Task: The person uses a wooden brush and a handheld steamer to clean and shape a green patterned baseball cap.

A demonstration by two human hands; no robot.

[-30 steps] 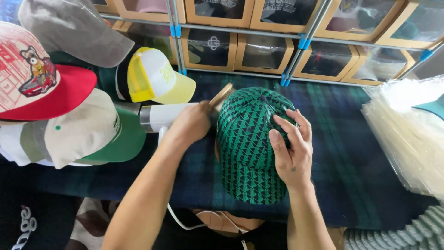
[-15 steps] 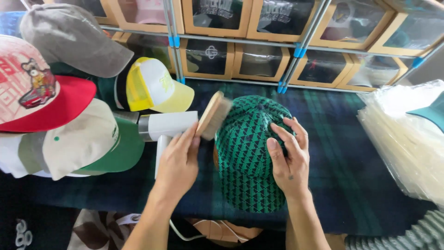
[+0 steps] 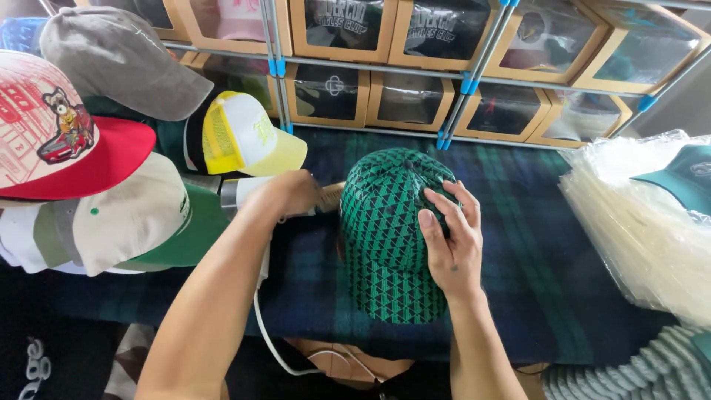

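Cap [image 3: 392, 237] under open right hand [image 3: 452, 244]; left hand [image 3: 292, 194] grips brush [image 3: 331, 198] beside it.

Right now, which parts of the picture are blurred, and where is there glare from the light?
In the head view, the left hand and the brush it holds are smeared by motion blur; the green patterned cap and right hand stay sharp. Glare shows on the clear fronts of the storage boxes and on the plastic bags at right. Straight shelf edges bend near the frame borders, a wide-lens distortion.
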